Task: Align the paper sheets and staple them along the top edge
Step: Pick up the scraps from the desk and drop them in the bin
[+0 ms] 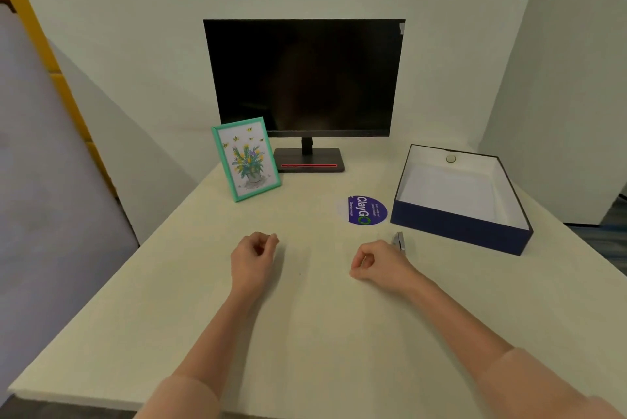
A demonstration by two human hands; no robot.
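My left hand [255, 254] and my right hand [376, 264] rest on the cream table [305, 317], a little apart. Both have their fingers curled in, with the thumb against the fingertips, and hold nothing. A small silver stapler [399, 241] lies just behind my right hand, partly hidden by it. An open dark-blue box [458, 228] stands at the right. Its inside is white, and what looks like white paper [448, 191] lies flat on its bottom. I cannot tell the sheets clearly from the lining.
A black monitor [303, 78] on its stand occupies the back of the table. A green-framed flower picture [245, 158] leans at its left. A purple round sticker [366, 210] lies between the monitor and the box. White walls close the back and right.
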